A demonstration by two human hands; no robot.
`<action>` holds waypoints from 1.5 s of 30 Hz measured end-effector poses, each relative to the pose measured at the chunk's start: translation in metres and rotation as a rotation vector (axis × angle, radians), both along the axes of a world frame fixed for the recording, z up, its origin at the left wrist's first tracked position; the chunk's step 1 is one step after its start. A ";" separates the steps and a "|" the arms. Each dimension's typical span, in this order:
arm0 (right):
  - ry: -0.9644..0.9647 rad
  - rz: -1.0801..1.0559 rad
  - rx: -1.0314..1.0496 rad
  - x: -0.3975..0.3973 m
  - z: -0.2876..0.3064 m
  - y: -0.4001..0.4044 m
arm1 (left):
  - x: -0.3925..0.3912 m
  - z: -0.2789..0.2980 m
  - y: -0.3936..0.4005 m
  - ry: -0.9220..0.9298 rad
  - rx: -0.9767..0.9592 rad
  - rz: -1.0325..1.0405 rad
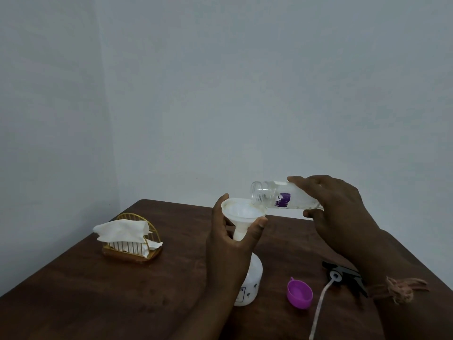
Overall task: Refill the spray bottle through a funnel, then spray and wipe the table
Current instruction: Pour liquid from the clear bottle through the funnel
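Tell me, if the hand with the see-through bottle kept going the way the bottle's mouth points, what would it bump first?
Probably the white funnel. The right hand tips the clear bottle leftward, its open mouth just over the funnel's rim, which the left hand holds. Depth is uncertain.

The left hand (229, 241) hides the spray bottle's (250, 283) neck; the dip tube (318, 312) runs off the bottom edge.
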State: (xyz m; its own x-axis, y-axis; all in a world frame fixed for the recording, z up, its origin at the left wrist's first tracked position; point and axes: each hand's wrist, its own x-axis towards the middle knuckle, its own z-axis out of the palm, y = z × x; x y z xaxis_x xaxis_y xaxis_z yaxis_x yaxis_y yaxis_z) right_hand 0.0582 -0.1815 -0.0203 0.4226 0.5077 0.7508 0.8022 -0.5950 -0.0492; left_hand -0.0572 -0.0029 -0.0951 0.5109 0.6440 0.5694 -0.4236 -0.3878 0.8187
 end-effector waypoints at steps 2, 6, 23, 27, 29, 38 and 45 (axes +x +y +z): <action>-0.041 0.002 0.015 0.002 0.000 0.002 | 0.000 0.001 0.001 0.005 -0.003 0.005; -0.083 -0.001 0.025 0.001 -0.001 0.006 | 0.000 -0.001 0.001 0.007 -0.003 0.002; -0.097 -0.029 0.039 -0.007 -0.002 0.016 | 0.001 -0.001 0.001 -0.005 -0.003 -0.001; -0.108 -0.033 0.048 -0.008 -0.002 0.017 | 0.002 -0.002 0.001 0.000 -0.001 -0.004; -0.110 -0.034 0.056 -0.008 -0.001 0.017 | 0.003 -0.002 0.001 0.004 0.008 0.002; -0.115 -0.039 0.062 -0.009 -0.001 0.018 | 0.002 -0.002 0.001 -0.002 -0.004 -0.001; -0.116 -0.036 0.070 -0.010 -0.001 0.019 | 0.002 -0.002 0.001 -0.007 -0.001 -0.002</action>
